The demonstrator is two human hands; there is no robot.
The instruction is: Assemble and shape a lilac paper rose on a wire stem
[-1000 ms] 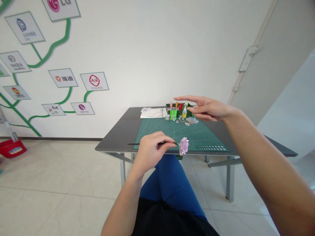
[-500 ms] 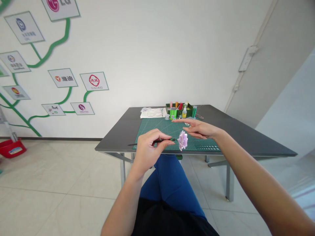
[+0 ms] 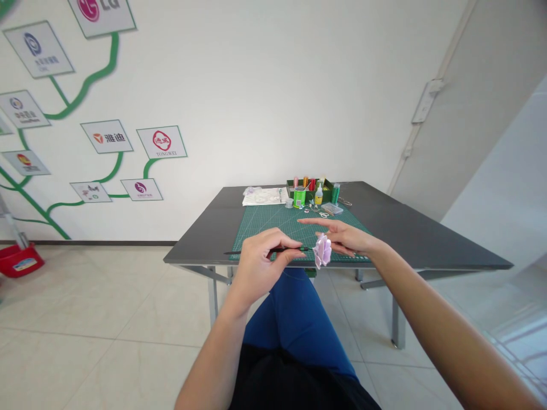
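Note:
My left hand (image 3: 265, 262) pinches the dark, thin stem (image 3: 233, 252) of an artificial flower between thumb and fingers. The flower's pale lilac head (image 3: 322, 251) points right, and the stem lies roughly level above the table's front edge. Close behind and to the right of the petals is my right hand (image 3: 352, 237). Its index finger stretches left above the mat, the other fingers lie apart below it, and I see nothing held in them. A faint thin strand shows beneath the stem; where its ends run I cannot make out.
A green cutting mat (image 3: 273, 221) covers the middle of the dark table (image 3: 200, 233). Along the back stand a green box (image 3: 328, 192) of thread spools, a green can (image 3: 299, 197), a yellow-labelled bottle (image 3: 318, 196), a clear case (image 3: 332, 209) and white sheets (image 3: 265, 196).
The flower has shifted slightly right and down, with its head turned a little. My right hand has lowered toward me, uncovering the clear case and small tools behind it.

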